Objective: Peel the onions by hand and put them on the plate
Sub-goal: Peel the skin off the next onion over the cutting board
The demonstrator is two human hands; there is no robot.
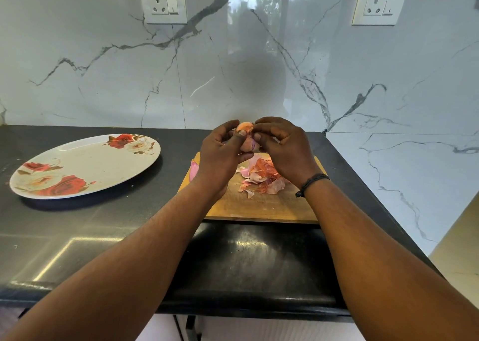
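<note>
My left hand (pixel 221 154) grips a small pink onion (pixel 247 143) above the wooden cutting board (pixel 261 208). My right hand (pixel 283 147) pinches the dry orange skin at the onion's top. Most of the onion is hidden by my fingers. A pile of loose onion skins (pixel 260 176) lies on the board under my hands. Another pink onion (pixel 194 170) peeks out behind my left wrist at the board's left edge. The white oval plate (pixel 85 167) with red roses lies to the left on the black counter, with nothing on it.
The black counter (pixel 77 237) meets a white marble wall at the back and on the right. Two wall sockets (pixel 163 2) (pixel 379 3) sit high on the back wall. The counter's front edge (pixel 233 304) runs below my forearms.
</note>
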